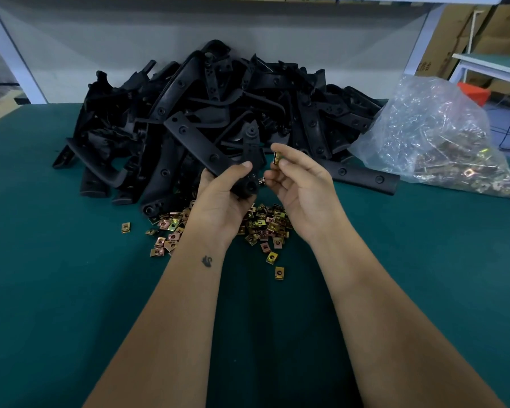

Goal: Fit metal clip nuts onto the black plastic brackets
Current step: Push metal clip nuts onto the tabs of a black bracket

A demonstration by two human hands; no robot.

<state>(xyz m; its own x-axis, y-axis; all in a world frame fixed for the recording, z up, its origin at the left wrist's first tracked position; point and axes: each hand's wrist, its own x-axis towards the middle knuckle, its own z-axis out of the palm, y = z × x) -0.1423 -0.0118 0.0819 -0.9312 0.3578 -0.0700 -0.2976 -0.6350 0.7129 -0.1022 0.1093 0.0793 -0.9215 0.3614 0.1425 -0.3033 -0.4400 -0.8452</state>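
Note:
My left hand [227, 192] grips a black plastic bracket [252, 148] that stands upright above the table, its lower end wrapped by my fingers. My right hand [299, 181] pinches a brass-coloured metal clip nut [276, 158] between thumb and forefinger, just right of the bracket and a small gap away from it. Another small metal piece shows between my right fingers near the bracket's base. A scatter of loose clip nuts [265, 228] lies on the green mat under my hands.
A big heap of black brackets [206, 113] fills the table behind my hands. A clear plastic bag of clip nuts [442, 142] lies at the right. Green table mat [71, 290] spreads on both sides; a white frame and cardboard boxes stand behind.

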